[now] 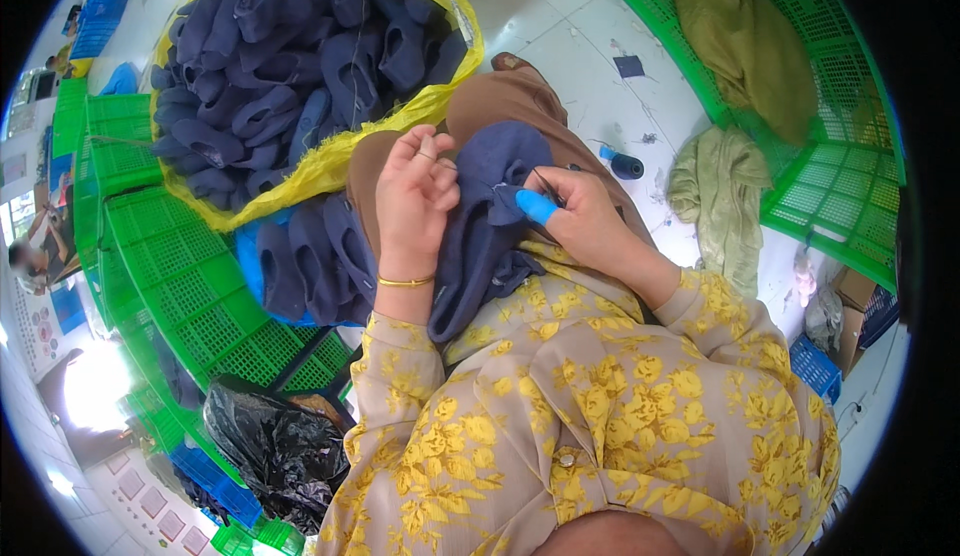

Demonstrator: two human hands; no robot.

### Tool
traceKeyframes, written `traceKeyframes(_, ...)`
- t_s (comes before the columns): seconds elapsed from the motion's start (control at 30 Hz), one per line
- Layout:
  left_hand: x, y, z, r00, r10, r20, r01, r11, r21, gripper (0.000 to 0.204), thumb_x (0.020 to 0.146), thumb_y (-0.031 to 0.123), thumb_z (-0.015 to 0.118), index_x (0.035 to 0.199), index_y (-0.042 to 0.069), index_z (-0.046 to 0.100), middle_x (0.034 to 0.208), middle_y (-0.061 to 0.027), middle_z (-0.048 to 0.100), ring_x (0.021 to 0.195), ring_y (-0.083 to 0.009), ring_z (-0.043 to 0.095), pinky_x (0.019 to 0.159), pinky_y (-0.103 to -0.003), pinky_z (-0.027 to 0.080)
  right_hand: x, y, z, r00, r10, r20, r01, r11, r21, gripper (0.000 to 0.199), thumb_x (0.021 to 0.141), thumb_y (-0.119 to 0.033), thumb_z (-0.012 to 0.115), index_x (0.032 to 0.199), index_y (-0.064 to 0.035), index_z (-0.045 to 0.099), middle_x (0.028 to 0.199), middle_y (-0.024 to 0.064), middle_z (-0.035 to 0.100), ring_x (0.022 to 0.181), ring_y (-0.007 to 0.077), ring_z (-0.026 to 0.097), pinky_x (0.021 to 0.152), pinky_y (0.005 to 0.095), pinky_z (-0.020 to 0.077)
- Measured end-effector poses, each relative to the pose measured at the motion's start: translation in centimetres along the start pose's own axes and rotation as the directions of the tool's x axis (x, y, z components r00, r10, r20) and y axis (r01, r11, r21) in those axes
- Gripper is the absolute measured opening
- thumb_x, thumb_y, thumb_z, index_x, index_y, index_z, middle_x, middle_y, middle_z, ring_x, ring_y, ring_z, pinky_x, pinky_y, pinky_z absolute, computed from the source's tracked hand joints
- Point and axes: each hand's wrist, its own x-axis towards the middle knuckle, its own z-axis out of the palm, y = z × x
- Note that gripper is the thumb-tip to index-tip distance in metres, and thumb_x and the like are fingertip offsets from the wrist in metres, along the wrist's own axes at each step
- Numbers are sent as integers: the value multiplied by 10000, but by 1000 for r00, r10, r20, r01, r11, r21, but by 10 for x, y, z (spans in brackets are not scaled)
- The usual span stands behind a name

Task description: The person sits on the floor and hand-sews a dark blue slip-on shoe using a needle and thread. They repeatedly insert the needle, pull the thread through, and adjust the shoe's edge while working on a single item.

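Note:
A navy felt slipper [470,231] lies across my lap, its top end bunched up. My right hand [598,218], with blue tape around one finger, pinches the gathered felt near the slipper's upper part. A thin dark thing shows at those fingertips, too small to make out. Just left of the slipper, my left hand [415,196] is raised with its fingers curled in. Whether a thread runs between those fingers is too fine to see. A gold bangle [405,282] circles the left wrist.
A yellow sack [468,31] full of navy slippers stands ahead on the left. More slippers [312,256] line up beside my left thigh. Green plastic crates [190,276] stand left and right. A dark thread spool [627,166] and olive cloth [718,191] lie on the floor.

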Motion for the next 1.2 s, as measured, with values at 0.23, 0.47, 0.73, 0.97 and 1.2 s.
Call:
traceKeyframes(0.23, -2, 4, -1, 995, 1, 99, -3, 1000, 13, 123, 987, 153, 541, 1068, 64, 522, 827, -14, 539, 521, -44, 376, 423, -167, 309, 0, 1, 0, 1000, 23, 15, -22, 1000, -5, 183, 893, -120, 614, 767, -9, 542, 571, 18, 449, 552, 63, 366, 488, 290, 323)
traceKeyframes(0.47, 3, 1, 0, 999, 6, -43, -6, 1000, 6, 132, 991, 200, 552, 1001, 69, 542, 741, 4, 476, 506, -41, 357, 421, -165, 289, 0, -3, 1, 1000, -7, 6, 7, 999, -38, 182, 888, -116, 624, 763, -11, 543, 579, 13, 459, 557, 59, 367, 493, 287, 322)
traceKeyframes(0.73, 1, 2, 7, 993, -101, 54, 103, 994, -39, 249, 1012, 340, 500, 983, 95, 532, 653, 60, 373, 453, -28, 271, 380, -171, 242, -4, -4, -7, 992, 106, 69, -113, 988, 105, 124, 927, -137, 600, 856, -41, 565, 702, -45, 485, 611, 50, 376, 535, 236, 333)
traceKeyframes(0.97, 14, -5, -7, 998, -66, -25, 66, 998, 24, 405, 1006, 448, 462, 903, 69, 559, 578, 42, 478, 377, -39, 357, 342, -190, 274, -35, 0, -76, 911, 290, -293, -44, 775, 631, 160, 978, -91, 496, 1136, -73, 516, 835, 34, 521, 601, 81, 414, 553, 232, 371)
traceKeyframes(1.2, 16, -7, -8, 994, -81, -75, 79, 996, -37, 280, 992, 311, 548, 878, 57, 520, 580, 68, 333, 437, -17, 266, 378, -187, 208, -69, 36, -150, 883, 264, -389, 185, 566, 804, 85, 984, -142, 525, 1057, -123, 565, 833, 33, 563, 525, 80, 371, 508, 233, 325)
